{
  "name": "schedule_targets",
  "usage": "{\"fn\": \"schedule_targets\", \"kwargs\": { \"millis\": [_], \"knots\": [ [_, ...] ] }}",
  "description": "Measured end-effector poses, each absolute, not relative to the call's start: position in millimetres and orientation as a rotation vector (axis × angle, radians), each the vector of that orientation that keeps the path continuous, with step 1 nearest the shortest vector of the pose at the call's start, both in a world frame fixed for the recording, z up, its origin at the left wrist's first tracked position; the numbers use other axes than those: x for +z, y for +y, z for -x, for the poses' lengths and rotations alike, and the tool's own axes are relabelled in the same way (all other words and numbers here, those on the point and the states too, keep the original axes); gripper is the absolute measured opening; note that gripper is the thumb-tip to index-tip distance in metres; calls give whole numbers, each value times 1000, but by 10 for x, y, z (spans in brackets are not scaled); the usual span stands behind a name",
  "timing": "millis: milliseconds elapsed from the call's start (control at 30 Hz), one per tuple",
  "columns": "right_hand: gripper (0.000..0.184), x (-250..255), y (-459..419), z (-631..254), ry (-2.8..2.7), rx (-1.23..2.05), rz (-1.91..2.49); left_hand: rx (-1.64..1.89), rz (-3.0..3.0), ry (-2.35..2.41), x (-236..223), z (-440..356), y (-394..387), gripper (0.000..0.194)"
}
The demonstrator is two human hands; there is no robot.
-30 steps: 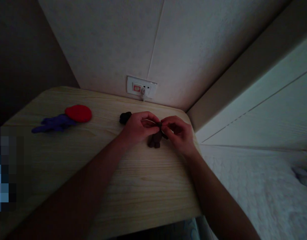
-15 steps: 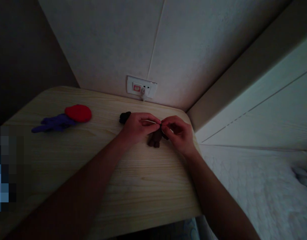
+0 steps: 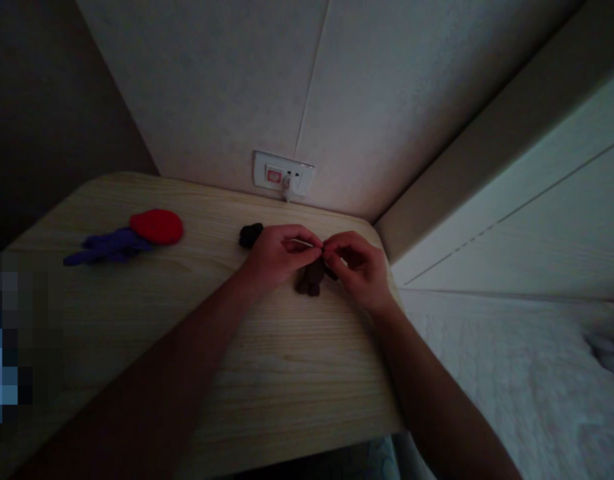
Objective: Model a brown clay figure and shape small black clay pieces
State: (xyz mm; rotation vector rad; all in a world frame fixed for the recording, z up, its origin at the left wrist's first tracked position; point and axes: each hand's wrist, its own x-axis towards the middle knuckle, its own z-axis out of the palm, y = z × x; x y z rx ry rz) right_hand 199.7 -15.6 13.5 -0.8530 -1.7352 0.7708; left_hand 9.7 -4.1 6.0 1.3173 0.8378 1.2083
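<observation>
A small dark brown figure, apparently of modelling clay (image 3: pixel 314 275), lies on the wooden tabletop (image 3: pixel 287 360), its stubby legs towards me. Over its far end, my left hand (image 3: pixel 284 257) has thumb and forefinger pinched together. My right hand (image 3: pixel 357 267) pinches at the same spot, and the fingertips of both hands nearly meet. Some tiny dark thing seems to sit between them, too small to make out. The figure's upper part is hidden by the fingers. Just left of my left hand is a black lump (image 3: pixel 250 235), partly covered by that hand.
At the table's left lie a red rounded lump (image 3: pixel 157 227) and a purple, finger-like lump (image 3: pixel 109 247) touching it. Behind the table, a wall socket (image 3: pixel 284 177) holds a plug. A pale panel (image 3: pixel 511 213) and a whitish quilted surface (image 3: pixel 487 360) are at the right.
Both hands keep their pinch at the same place, with only a very slight shift of the fingertips. The brown figure's legs look slightly turned; the other lumps stay put.
</observation>
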Motion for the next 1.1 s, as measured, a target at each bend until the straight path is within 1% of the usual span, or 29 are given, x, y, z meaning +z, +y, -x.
{"fn": "schedule_targets", "kwargs": {
  "millis": [167,333,533,733,900,1100],
  "knots": [
    [14,144,-159,-1999,-1747,759,896,1215,-1330,828,66,-91,-41,19],
    [10,147,-164,-2001,-1748,760,868,1213,-1357,842,56,-92,-32,19],
    [12,129,-167,-2006,-1749,764,888,1211,-1355,835,55,-97,-34,20],
    [9,130,-165,-2000,-1751,761,874,1216,-1367,831,66,-102,-32,17],
    [13,131,-155,-1999,-1763,737,886,1221,-1357,846,64,-112,-30,17],
    [13,125,-151,-2000,-1759,738,881,1234,-1355,839,60,-114,-38,16]
  ]
}}
